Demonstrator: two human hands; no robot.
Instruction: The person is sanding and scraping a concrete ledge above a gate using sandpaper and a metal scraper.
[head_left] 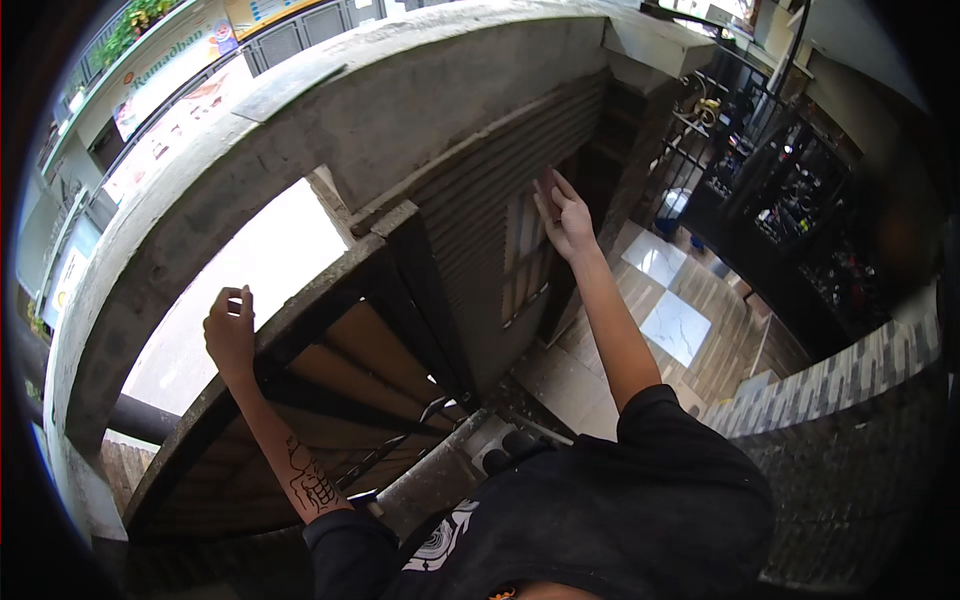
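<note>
My left hand (230,335) is raised beside the top edge of a dark-framed gate (345,345) with brown panels. Its fingers are loosely bent with gaps between them, and nothing shows in them. Further right and ahead, my right hand (570,222) holds a small, flat, reddish-brown piece (546,184) between thumb and fingers. What kind of thing it is, I cannot make out. Behind that hand is a grey corrugated panel (470,215) with a slatted opening (522,255); whether the piece touches it is unclear.
A curved concrete beam (420,100) spans overhead, ending in a pale block (655,45) at right. Below right lies a floor of wood-look and white tiles (675,325). Dark racks (790,230) with small items stand beyond, and a striped brick wall (840,385) borders the right.
</note>
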